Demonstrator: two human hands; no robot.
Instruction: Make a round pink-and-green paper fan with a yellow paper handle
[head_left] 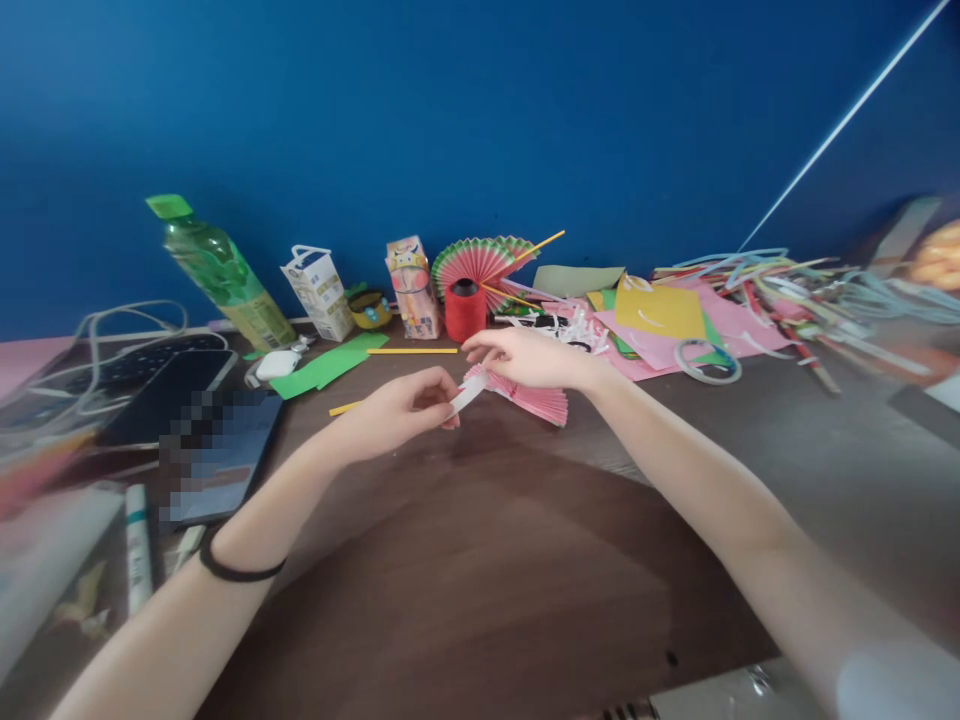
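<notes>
Between my two hands stretches a short white strip (469, 391), perhaps paper or tape. My left hand (405, 408) pinches its lower left end between thumb and fingers. At its upper right end, my right hand (529, 357) has its fingers bent down and closed on the strip, the fingertips partly hidden. Just under and to the right of the right hand, a pink pleated paper fan (546, 402) lies on the table. A yellow stick (412, 351) lies beyond the hands, and another yellow stick (343, 408) shows partly behind the left hand.
Along the blue wall stand a green bottle (217, 265), a small carton (322, 290), a red thread spool (466, 312) and a green-edged pleated fan (480, 262). Coloured papers (660, 312) and a tape roll (707, 362) lie right. A dark tablet-like device (240, 450) and a marker (138, 545) lie left.
</notes>
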